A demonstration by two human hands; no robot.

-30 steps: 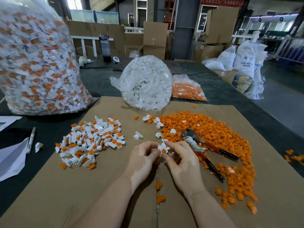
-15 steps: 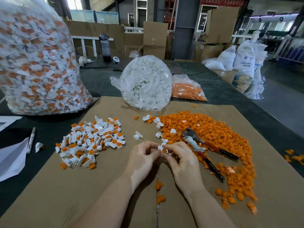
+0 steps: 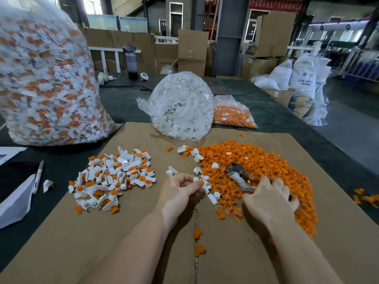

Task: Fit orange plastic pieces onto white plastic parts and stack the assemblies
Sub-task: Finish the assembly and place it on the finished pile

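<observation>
A flat sheet of brown cardboard covers the near part of the dark table, and everything below is placed against it. At its far left corner, just off the sheet, stands a tall clear plastic bag stuffed with finished white-and-orange assemblies. A smaller clear bag of white plastic parts sits on the cardboard's far edge near the middle, and a low clear bag of orange pieces lies just behind that edge, beside the white bag.

On the cardboard's right half spreads a wide loose heap of small orange plastic pieces. Metal pliers with a worn grey head lie on top of this heap. On the cardboard's left half sits a pile of assembled white parts with orange inserts.

Near the cardboard's centre the left hand has its fingers curled, pinching a small white part with an orange piece in it between thumb and fingertips — a few loose white parts lie just beyond it. The right hand rests palm-down on the near side of the orange heap, fingers bent into the pieces beside the pliers — whether it grips one I cannot tell.
</observation>
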